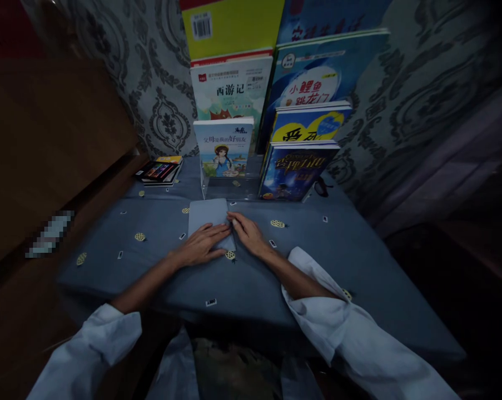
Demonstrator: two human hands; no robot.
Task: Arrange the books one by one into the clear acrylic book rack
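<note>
A small pale blue-grey book or notebook (208,213) lies flat on the dark blue tablecloth (251,283), just in front of a clear stand. Across its lower part rests my left hand (203,244), palm down with the fingers stretched out toward the right. My right hand (248,233) is at the book's right edge, its fingertips together there, close to the fingertips of my left hand. Whether the right fingers pinch the edge is too small to make out.
Beyond the small book, a clear stand (232,188) holds several upright children's books, among them a light one (225,150) and a dark blue one (296,172). A small pile of books (161,170) lies at the back left. Dark glasses (321,187) are behind right.
</note>
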